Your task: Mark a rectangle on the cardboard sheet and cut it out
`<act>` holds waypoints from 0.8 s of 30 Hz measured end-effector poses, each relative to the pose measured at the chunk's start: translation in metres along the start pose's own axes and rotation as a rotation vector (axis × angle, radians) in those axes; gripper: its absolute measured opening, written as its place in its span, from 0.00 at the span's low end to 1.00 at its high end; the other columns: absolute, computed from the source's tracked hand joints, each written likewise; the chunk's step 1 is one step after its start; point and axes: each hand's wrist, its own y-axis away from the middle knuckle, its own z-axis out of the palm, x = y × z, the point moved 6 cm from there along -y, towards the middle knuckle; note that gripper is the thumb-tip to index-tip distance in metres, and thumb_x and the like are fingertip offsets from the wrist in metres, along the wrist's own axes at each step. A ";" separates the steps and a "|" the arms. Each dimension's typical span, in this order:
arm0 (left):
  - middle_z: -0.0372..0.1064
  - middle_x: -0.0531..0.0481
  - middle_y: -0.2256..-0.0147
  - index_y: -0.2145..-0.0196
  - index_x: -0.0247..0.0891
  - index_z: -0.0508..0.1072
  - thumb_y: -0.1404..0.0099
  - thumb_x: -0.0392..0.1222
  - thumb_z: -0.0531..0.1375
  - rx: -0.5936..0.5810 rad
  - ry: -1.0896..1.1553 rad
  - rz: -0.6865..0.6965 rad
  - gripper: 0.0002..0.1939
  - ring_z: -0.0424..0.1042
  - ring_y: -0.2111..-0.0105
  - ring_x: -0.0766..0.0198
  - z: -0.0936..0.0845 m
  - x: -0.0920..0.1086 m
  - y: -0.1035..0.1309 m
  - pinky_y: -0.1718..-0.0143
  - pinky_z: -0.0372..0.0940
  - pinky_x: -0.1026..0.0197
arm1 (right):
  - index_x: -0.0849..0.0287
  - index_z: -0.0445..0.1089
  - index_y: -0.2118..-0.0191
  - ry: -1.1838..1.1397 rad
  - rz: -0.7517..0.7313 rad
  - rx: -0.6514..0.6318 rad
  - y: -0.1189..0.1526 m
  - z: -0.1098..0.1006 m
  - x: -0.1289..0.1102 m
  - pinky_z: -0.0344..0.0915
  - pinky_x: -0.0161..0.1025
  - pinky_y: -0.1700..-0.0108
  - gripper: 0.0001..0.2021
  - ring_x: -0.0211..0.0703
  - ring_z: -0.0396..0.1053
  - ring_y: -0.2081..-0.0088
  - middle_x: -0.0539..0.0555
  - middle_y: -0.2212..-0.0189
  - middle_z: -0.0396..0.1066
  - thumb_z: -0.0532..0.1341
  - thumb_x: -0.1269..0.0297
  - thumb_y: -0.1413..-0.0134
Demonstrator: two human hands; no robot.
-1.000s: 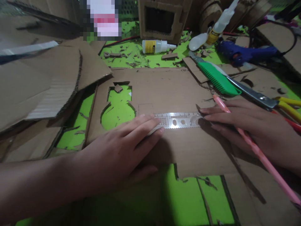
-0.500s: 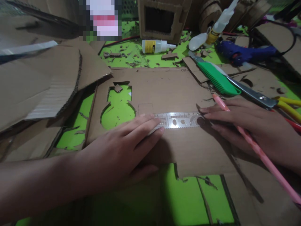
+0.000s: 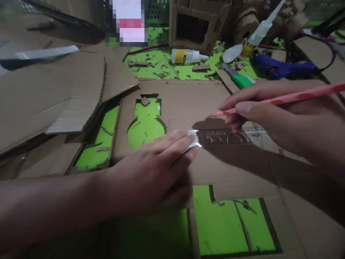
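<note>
My left hand (image 3: 164,162) lies with fingers stretched out over the left part of a clear plastic ruler (image 3: 229,137), pressing it onto a sheet of brown cardboard (image 3: 188,97). My right hand (image 3: 264,108) is closed around a pink pencil (image 3: 285,99), its tip pointing left just above the ruler's upper edge. Whether the tip touches the cardboard I cannot tell. A faint drawn outline shows left of the tip. The sheet has a keyhole-shaped cutout (image 3: 146,129) on its left and a stepped opening at the front, both showing green beneath.
Behind the sheet lie a glue bottle (image 3: 185,56), a second bottle (image 3: 256,39), a green cutter (image 3: 242,81) and a blue glue gun (image 3: 283,66). A cardboard box (image 3: 199,27) stands at the back. Curved cardboard pieces (image 3: 61,86) pile up at left. Scraps litter the green surface (image 3: 159,66).
My right hand has lifted off the ruler's right end and gripped the pencil in a writing hold, tip over the sheet. My left hand stays on the ruler. The whole view has shifted slightly.
</note>
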 end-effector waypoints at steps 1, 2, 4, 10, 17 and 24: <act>0.69 0.25 0.34 0.34 0.23 0.66 0.21 0.46 0.51 0.022 -0.004 0.002 0.27 0.68 0.31 0.36 0.001 0.000 0.001 0.28 0.66 0.37 | 0.51 0.80 0.65 -0.052 0.045 -0.002 -0.005 0.006 -0.001 0.73 0.36 0.72 0.08 0.41 0.77 0.72 0.49 0.73 0.79 0.63 0.69 0.36; 0.69 0.25 0.34 0.35 0.23 0.66 0.21 0.45 0.51 0.044 -0.006 0.003 0.26 0.69 0.31 0.37 0.002 0.000 0.001 0.29 0.66 0.37 | 0.52 0.79 0.67 -0.089 0.068 -0.007 -0.009 0.012 -0.002 0.72 0.36 0.73 0.08 0.40 0.76 0.73 0.49 0.74 0.79 0.64 0.69 0.38; 0.70 0.26 0.35 0.35 0.23 0.67 0.22 0.44 0.50 0.063 -0.003 0.003 0.26 0.69 0.32 0.37 0.004 0.000 0.002 0.29 0.66 0.37 | 0.53 0.77 0.70 -0.140 0.119 -0.011 -0.014 0.022 -0.001 0.71 0.36 0.73 0.08 0.40 0.75 0.74 0.49 0.75 0.78 0.65 0.71 0.40; 0.69 0.27 0.35 0.34 0.23 0.67 0.21 0.45 0.50 0.065 0.002 -0.004 0.27 0.67 0.31 0.39 0.005 0.001 0.001 0.28 0.65 0.39 | 0.54 0.74 0.73 -0.191 0.149 -0.076 -0.014 0.042 0.006 0.66 0.36 0.75 0.10 0.38 0.69 0.76 0.47 0.78 0.73 0.63 0.75 0.44; 0.68 0.26 0.34 0.33 0.24 0.66 0.21 0.47 0.51 0.050 0.007 -0.003 0.28 0.65 0.29 0.38 0.005 0.001 0.002 0.27 0.63 0.37 | 0.53 0.75 0.72 -0.155 0.118 -0.089 -0.013 0.049 0.010 0.68 0.39 0.69 0.09 0.41 0.73 0.70 0.49 0.75 0.76 0.62 0.73 0.43; 0.66 0.26 0.32 0.32 0.24 0.65 0.21 0.46 0.53 -0.010 0.026 -0.036 0.28 0.61 0.27 0.38 0.004 0.002 0.001 0.25 0.61 0.37 | 0.53 0.75 0.72 -0.137 0.103 -0.106 -0.013 0.050 0.008 0.68 0.38 0.70 0.09 0.42 0.76 0.68 0.49 0.72 0.80 0.63 0.71 0.41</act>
